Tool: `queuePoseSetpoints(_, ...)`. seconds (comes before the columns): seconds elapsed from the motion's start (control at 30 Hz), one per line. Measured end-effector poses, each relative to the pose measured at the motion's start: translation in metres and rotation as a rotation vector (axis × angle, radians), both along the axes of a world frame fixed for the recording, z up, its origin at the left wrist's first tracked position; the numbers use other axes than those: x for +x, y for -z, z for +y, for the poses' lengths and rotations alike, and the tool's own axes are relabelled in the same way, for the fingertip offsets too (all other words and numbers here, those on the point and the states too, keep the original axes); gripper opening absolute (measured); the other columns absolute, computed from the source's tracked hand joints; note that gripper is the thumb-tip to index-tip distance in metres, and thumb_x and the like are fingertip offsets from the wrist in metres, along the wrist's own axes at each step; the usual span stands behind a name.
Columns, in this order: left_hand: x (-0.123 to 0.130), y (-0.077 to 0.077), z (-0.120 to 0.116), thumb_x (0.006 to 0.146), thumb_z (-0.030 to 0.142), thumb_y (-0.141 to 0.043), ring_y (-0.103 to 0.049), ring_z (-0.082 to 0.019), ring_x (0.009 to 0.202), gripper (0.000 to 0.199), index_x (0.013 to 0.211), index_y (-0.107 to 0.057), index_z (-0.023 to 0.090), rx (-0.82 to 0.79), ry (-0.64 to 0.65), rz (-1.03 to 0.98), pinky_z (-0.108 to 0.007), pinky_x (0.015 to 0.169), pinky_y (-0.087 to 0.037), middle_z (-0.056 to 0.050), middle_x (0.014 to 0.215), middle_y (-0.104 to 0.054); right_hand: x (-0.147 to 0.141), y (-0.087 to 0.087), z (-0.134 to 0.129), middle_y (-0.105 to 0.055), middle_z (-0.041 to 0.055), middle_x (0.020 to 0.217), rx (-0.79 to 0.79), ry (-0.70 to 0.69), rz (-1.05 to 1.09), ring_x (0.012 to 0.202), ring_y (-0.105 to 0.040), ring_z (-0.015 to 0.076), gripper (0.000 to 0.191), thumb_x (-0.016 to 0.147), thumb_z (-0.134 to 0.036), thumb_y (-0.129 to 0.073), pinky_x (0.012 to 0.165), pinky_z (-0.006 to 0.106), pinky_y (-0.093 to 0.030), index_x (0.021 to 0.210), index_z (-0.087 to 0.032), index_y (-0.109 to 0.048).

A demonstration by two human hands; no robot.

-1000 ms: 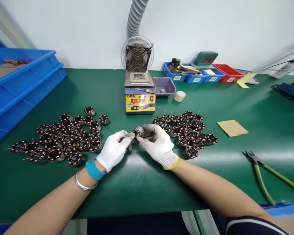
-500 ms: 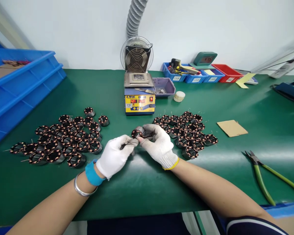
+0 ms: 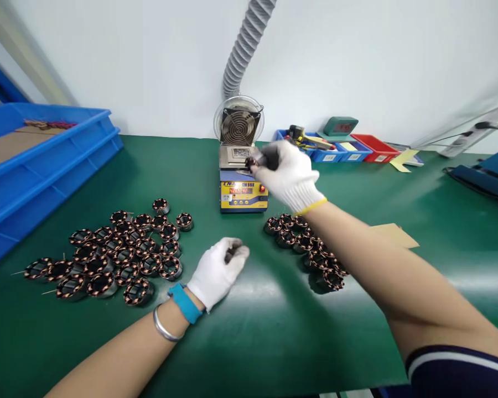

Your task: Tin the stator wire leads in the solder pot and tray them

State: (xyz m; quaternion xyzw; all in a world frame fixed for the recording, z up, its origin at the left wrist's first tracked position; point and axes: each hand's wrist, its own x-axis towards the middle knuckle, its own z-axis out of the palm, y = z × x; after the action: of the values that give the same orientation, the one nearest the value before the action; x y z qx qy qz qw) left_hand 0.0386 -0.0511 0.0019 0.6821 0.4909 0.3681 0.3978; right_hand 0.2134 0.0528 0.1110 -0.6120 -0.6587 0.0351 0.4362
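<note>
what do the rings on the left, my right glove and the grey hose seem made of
Rings: probably dark metal by the grey sheen, plus coppery wire by its shiny bumps. Right glove: matte, likely knitted fabric, from its ribbed cuff. Hose: matte, ridged, perhaps plastic or foil.

Right hand (image 3: 288,171) moved copper-wound ring (image 3: 252,163) forward, near yellow-fronted machine (image 3: 244,200); left hand (image 3: 218,272) now apart from ring.

A plain white wall (image 3: 170,66) rises behind the green tabletop (image 3: 240,342); a pale beam (image 3: 29,61) slants beyond the tabletop's far left corner, and soft glare (image 3: 460,279) whitens its right side.
</note>
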Motion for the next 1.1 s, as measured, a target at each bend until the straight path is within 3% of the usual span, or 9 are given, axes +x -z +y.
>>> queuePoseSetpoints(0.13,0.001,-0.004,0.0,0.082,0.034,-0.054,-0.065,-0.022,0.089,0.034,0.109,-0.062,0.016,-0.028,0.116,0.193,-0.036,0.083,-0.05,-0.007,0.098,-0.071,0.005,-0.03,0.077,-0.061,0.0076,0.103,-0.042,0.171,-0.396,0.101,-0.058,0.0292,0.037,0.071,-0.035,-0.067,0.088,0.048,-0.049,0.103,-0.018,-0.061)
queuePoseSetpoints(0.27,-0.002,-0.008,0.002,0.081,0.032,-0.054,-0.065,-0.022,0.094,0.038,0.114,-0.061,0.016,-0.071,0.164,0.224,-0.035,0.086,-0.05,-0.007,0.103,-0.071,-0.004,-0.031,0.11,-0.059,0.0119,0.109,-0.116,0.165,-0.594,0.102,-0.058,0.0324,0.036,0.074,-0.029,-0.065,0.086,0.05,-0.048,0.108,-0.018,-0.058)
queuePoseSetpoints(0.6,0.0,-0.013,0.003,0.082,0.035,-0.054,-0.065,-0.024,0.095,0.039,0.115,-0.063,0.017,-0.083,0.17,0.295,-0.037,0.085,-0.05,-0.006,0.105,-0.071,-0.007,-0.017,0.118,-0.056,0.0154,0.111,-0.193,0.143,-0.703,0.103,-0.055,0.0366,0.041,0.072,-0.025,-0.069,0.088,0.056,-0.044,0.11,-0.016,-0.057)
queuePoseSetpoints(0.9,0.0,-0.014,0.005,0.082,0.035,-0.054,-0.065,-0.024,0.097,0.039,0.115,-0.063,0.018,-0.098,0.169,0.286,-0.036,0.087,-0.05,-0.006,0.106,-0.07,-0.014,-0.024,0.109,-0.058,0.0151,0.111,-0.183,0.175,-0.752,0.1,-0.058,0.035,0.038,0.075,-0.026,-0.064,0.083,0.051,-0.05,0.111,-0.017,-0.059)
queuePoseSetpoints(1.1,0.0,-0.01,0.005,0.08,0.034,-0.055,-0.064,-0.024,0.097,0.04,0.115,-0.062,0.015,-0.091,0.159,0.232,-0.037,0.089,-0.049,-0.008,0.105,-0.07,-0.008,-0.04,0.105,-0.061,0.0095,0.109,-0.177,0.229,-0.597,0.102,-0.058,0.0315,0.04,0.073,-0.034,-0.064,0.086,0.047,-0.049,0.11,-0.02,-0.06)
